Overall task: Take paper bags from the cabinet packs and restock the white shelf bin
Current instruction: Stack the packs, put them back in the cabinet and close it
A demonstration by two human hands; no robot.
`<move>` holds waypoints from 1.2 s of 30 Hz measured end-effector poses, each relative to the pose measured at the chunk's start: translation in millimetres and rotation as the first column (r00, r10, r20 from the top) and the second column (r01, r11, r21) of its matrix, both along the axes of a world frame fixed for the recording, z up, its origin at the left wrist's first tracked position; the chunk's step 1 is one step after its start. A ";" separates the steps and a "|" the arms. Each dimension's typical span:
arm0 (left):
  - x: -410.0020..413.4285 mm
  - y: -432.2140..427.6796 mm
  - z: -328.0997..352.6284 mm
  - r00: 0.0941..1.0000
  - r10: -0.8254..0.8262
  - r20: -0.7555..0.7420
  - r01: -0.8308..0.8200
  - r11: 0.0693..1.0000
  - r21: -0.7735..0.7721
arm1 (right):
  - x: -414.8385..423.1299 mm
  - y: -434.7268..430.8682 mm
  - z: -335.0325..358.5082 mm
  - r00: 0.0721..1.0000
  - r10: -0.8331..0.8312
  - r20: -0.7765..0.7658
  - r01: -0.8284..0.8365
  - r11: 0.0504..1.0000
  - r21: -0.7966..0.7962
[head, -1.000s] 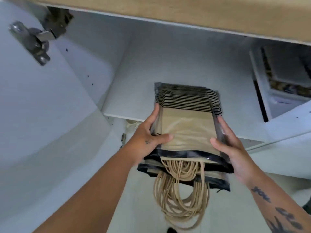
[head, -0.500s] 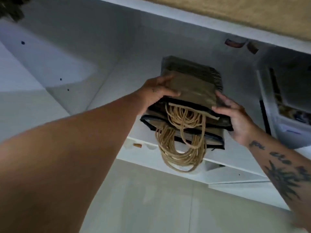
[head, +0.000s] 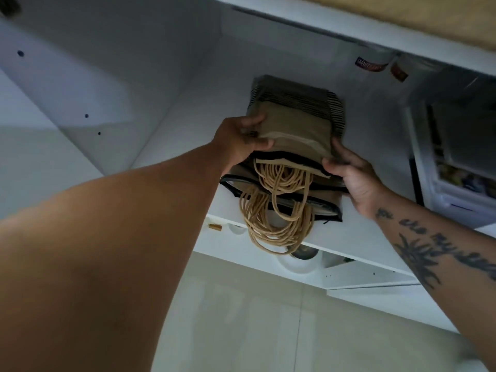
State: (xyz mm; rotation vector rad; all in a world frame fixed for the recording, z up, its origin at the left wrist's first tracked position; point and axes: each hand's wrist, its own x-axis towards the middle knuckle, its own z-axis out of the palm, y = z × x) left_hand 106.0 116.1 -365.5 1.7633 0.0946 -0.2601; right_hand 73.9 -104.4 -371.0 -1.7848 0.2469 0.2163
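Upper centre of the frame, a stack of brown paper bags [head: 295, 127] lies flat on a white cabinet shelf [head: 188, 116], with its near end jutting past the shelf's front edge. The far end of the stack shows dark stripes, and dark bands run across the near end, where it seems to split into an upper and a lower bundle. A thick tangle of tan rope handles [head: 279, 218] spills from the near end and hangs down below the shelf edge.

The left hand [head: 241, 140] grips the left side of the upper bundle, with the thumb laid on top and the fingers curled against the edge. The right hand [head: 354, 178] holds the near right corner, thumb pressed on top and fingers wrapped round the side; how far they reach underneath is hidden. The right forearm [head: 429, 248] carries dark tattoos.

To the left, the cabinet's side wall [head: 67, 98] shows small peg holes. At the upper right, two small labels [head: 371, 67] sit on the back wall. A white container [head: 440, 189] stands at the right edge of the frame, well apart from the bags; its contents are too blurred to tell. Along the top right corner runs a wooden strip [head: 402, 14].
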 end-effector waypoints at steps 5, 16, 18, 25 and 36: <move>-30.0 14.4 8.5 0.998 -0.010 0.059 -0.003 0.979 0.204 | -32.3 7.3 15.9 0.999 -0.040 -0.004 0.040 0.996 -0.077; -160.4 85.0 74.1 0.953 -0.201 -0.225 0.294 0.782 0.549 | -143.2 32.7 102.8 0.967 0.067 -0.247 -0.146 0.938 -0.315; -191.1 100.8 100.9 0.938 -0.239 -0.252 0.345 0.725 0.597 | -168.1 44.3 130.7 0.965 0.074 -0.252 -0.154 0.937 -0.315; -252.9 173.8 215.4 0.956 -0.289 -0.044 0.211 0.580 0.787 | -233.5 67.0 224.8 0.987 0.118 -0.106 -0.153 0.885 -0.440; -348.3 291.3 242.7 0.997 0.044 -0.067 0.033 0.537 0.843 | -211.5 62.1 289.4 0.968 0.212 0.135 -0.035 0.646 -0.762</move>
